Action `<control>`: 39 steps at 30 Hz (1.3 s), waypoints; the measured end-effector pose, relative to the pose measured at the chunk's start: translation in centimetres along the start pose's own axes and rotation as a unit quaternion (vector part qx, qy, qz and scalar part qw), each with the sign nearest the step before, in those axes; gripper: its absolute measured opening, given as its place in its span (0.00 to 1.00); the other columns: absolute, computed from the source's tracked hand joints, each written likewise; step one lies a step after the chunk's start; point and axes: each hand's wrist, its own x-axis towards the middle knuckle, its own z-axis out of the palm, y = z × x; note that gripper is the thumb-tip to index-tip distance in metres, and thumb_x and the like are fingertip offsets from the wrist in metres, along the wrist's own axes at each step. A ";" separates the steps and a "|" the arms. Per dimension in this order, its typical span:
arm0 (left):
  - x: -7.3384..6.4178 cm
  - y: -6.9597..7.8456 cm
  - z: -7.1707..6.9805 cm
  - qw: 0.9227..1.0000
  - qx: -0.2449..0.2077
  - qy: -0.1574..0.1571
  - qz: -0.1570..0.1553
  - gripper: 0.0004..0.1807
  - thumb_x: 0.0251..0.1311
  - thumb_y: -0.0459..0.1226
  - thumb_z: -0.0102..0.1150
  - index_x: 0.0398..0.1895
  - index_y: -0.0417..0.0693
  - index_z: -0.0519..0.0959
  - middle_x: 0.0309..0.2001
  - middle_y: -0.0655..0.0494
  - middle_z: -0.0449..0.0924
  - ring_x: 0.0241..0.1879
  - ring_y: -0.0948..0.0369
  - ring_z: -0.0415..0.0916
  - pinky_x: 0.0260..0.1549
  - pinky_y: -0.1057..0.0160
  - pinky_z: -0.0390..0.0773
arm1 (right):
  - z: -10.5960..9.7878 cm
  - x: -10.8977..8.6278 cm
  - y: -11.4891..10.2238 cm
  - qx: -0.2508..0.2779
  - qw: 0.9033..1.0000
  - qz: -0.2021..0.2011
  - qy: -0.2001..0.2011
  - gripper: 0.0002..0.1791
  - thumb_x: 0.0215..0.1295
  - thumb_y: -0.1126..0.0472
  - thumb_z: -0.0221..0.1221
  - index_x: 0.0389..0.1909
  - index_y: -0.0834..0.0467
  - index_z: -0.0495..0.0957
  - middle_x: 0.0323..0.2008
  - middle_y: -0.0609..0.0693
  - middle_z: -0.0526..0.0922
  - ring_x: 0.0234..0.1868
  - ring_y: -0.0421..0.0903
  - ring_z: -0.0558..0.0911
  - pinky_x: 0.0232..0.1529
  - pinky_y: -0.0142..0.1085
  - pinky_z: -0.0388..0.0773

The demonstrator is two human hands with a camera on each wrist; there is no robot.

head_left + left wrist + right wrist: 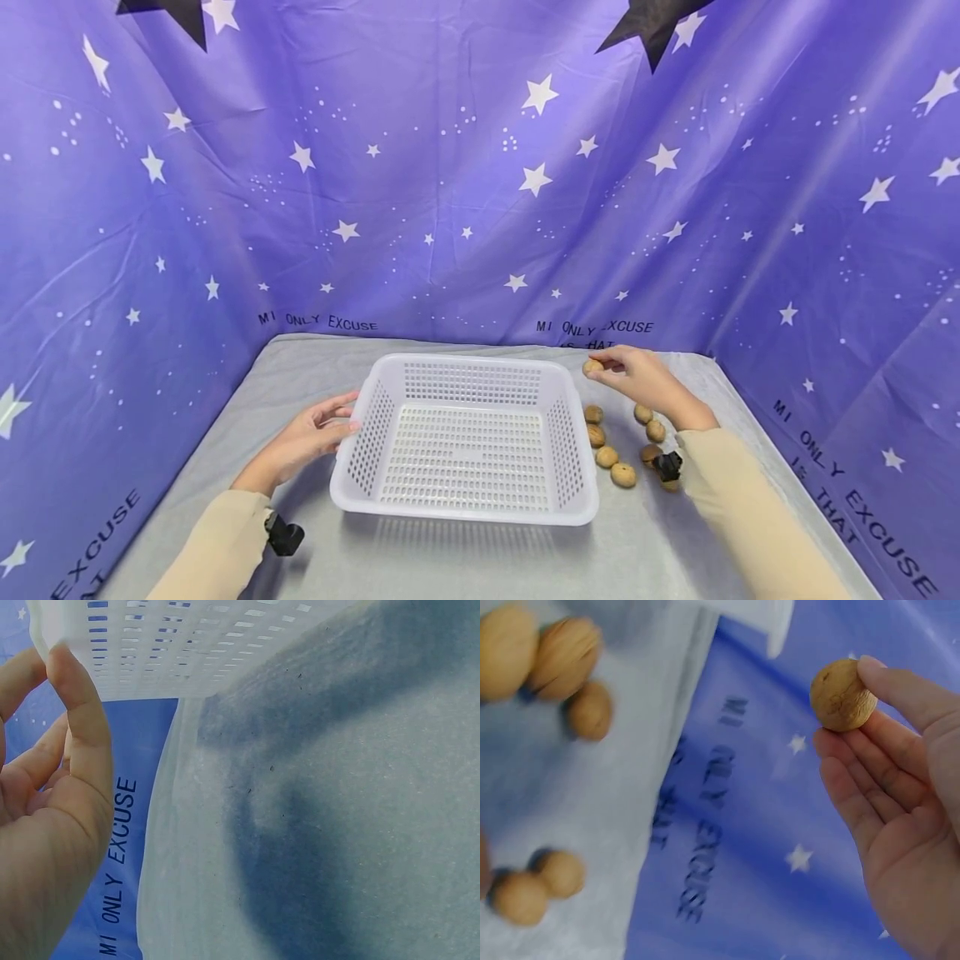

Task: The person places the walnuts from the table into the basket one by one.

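Observation:
A white perforated plastic basket (465,515) stands in the middle of the head view, with no nuts visible inside. My left hand (302,440) grips its left rim, thumb on the near side and fingers behind, as the left wrist view also shows at the basket wall (150,656). Beyond the basket's right back corner, my right hand (645,382) pinches a walnut (841,696) between thumb and fingertips, held up in the air. Several loose walnuts (623,475) lie along the basket's right side.
More walnuts (655,431) lie farther right, some partly covered by the right wrist's black camera (667,466). Grey cloth (420,571) covers the table. A purple star-patterned curtain (450,208) encloses the back and both sides.

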 end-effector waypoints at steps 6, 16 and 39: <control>0.0 0.1 0.0 1.000 0.001 0.002 -0.003 0.40 0.67 0.34 0.63 0.78 0.39 0.55 0.63 0.32 0.65 0.52 0.50 0.78 0.48 0.56 0.82 | 1.0 2.6 -2.9 0.020 0.999 -0.020 -0.018 0.23 0.67 0.54 0.66 0.58 0.64 0.80 0.48 0.53 0.85 0.48 0.49 0.83 0.53 0.46 0.80; 0.0 0.1 -0.1 1.000 0.001 0.003 -0.005 0.40 0.67 0.34 0.63 0.78 0.39 0.55 0.63 0.33 0.65 0.50 0.51 0.79 0.47 0.55 0.83 | 4.2 6.6 -7.5 0.044 0.995 -0.054 -0.076 0.23 0.67 0.55 0.66 0.59 0.62 0.80 0.48 0.50 0.85 0.49 0.46 0.82 0.54 0.42 0.79; 0.0 0.0 -0.2 1.000 0.005 -0.004 0.003 0.40 0.67 0.33 0.63 0.77 0.39 0.56 0.63 0.32 0.65 0.50 0.50 0.79 0.46 0.54 0.83 | 19.9 10.9 -12.1 0.093 0.981 -0.061 -0.156 0.24 0.65 0.55 0.68 0.59 0.61 0.80 0.52 0.50 0.85 0.49 0.40 0.82 0.52 0.29 0.77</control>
